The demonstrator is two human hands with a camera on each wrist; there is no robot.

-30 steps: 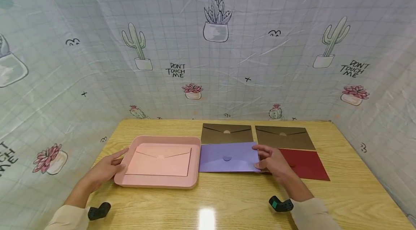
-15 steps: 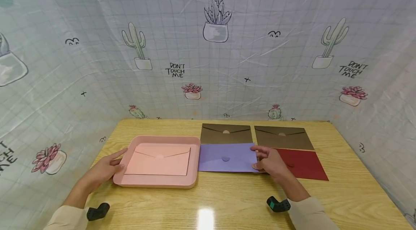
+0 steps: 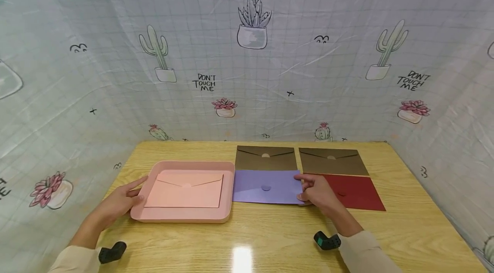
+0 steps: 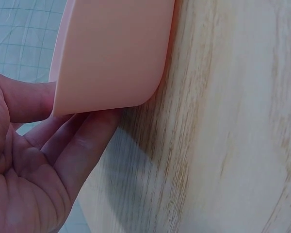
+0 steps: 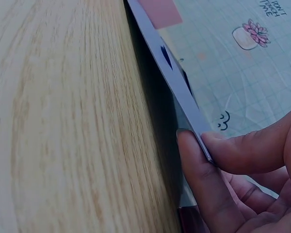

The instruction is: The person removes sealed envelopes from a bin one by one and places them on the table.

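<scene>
My left hand [image 3: 122,199] grips the left rim of a pink tray [image 3: 181,214], thumb over the rim and fingers against the outer wall in the left wrist view. A light pink envelope [image 3: 185,196] lies flat in the tray, flap side up. The right hand [image 3: 318,191] pinches the right edge of a purple envelope [image 3: 251,185] between thumb and fingers. Seen from the right wrist, the purple envelope [image 5: 177,87] slants up from the table toward the pinching fingers [image 5: 199,170]. Its left end lies right at the tray's right rim.
Two brown envelopes [image 3: 254,161] lie side by side at the back of the wooden table [image 3: 185,247]. A red envelope [image 3: 359,191] lies right of the right hand, partly hidden by it. A cactus-print sheet [image 3: 270,71] hangs around the table.
The head view has shifted slightly. The purple envelope's right end, held by my right hand, appears a little lower and more level. The left hand keeps its grip on the tray.
</scene>
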